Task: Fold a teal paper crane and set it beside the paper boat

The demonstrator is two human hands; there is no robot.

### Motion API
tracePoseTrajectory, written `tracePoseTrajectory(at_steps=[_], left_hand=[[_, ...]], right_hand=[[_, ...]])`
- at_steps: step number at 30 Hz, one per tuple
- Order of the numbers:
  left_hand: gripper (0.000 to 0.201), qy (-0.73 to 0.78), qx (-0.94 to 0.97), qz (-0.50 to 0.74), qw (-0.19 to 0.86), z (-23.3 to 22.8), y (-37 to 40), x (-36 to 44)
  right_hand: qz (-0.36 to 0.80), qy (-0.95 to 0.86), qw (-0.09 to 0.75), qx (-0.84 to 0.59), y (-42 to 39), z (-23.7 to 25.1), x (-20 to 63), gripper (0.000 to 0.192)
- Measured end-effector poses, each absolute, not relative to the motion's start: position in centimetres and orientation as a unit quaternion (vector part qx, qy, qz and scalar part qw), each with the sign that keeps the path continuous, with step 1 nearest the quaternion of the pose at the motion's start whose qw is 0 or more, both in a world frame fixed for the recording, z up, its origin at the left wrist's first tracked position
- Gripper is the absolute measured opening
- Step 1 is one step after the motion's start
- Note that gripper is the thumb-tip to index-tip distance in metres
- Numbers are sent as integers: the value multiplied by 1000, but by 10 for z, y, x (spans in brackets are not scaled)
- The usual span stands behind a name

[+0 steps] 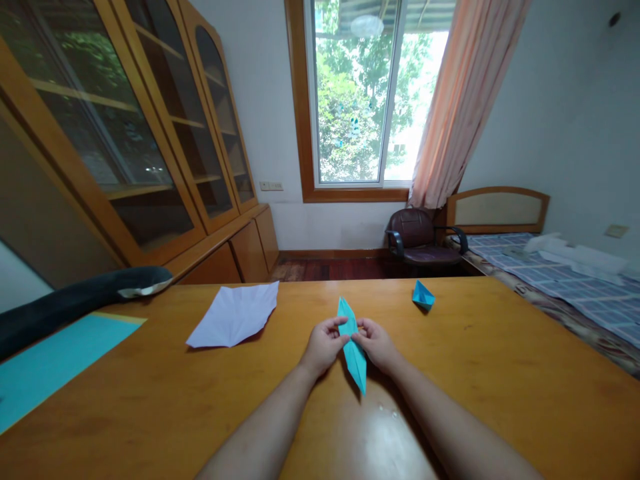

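Note:
A long, narrow folded piece of cyan paper (353,350) is pinched between both hands above the wooden table (490,360). My left hand (325,343) grips its left edge near the middle. My right hand (376,341) grips the right edge opposite. The paper's pointed ends stick out beyond the hands, one toward the window, one toward me. A small folded cyan paper boat (423,295) rests on the table farther back and to the right.
A creased white sheet (235,316) lies at the left rear of the table. A flat cyan sheet (47,363) and a dark curved object (75,300) sit at the far left. Beyond the table are a cabinet (150,133), a chair (423,240) and a bed (560,273).

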State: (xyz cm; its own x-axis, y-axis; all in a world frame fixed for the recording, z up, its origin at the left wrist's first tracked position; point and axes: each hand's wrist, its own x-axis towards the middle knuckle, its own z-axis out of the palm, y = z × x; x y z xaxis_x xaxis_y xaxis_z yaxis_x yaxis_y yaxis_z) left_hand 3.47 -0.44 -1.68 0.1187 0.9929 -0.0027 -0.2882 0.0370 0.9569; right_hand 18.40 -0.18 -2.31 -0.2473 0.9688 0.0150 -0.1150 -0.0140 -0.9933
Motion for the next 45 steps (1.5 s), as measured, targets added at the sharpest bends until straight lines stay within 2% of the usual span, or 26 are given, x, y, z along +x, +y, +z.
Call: tracePoseTrajectory(at_steps=[4, 12, 19, 27, 38, 43, 45], left_hand=[[48, 401, 448, 529, 599, -16, -5, 35], [47, 385, 438, 538, 609, -15, -5, 34], [33, 391, 469, 550, 570, -26, -1, 34], [20, 376, 516, 537, 551, -21, -2, 35], [29, 363, 524, 491, 593, -9, -7, 35], [61, 371, 476, 530, 595, -19, -4, 35], [61, 374, 475, 533, 593, -21, -5, 35]], right_hand=[[583, -527, 463, -409, -2, -23, 184, 34], [581, -508, 500, -392, -2, -21, 183, 32], [556, -522, 512, -395, -5, -17, 185, 37], [524, -566, 531, -350, -9, -12, 182, 33], [508, -532, 528, -425, -4, -21, 180, 21], [495, -514, 536, -450, -3, -21, 183, 20], [499, -510, 537, -450, -3, -21, 184, 22]])
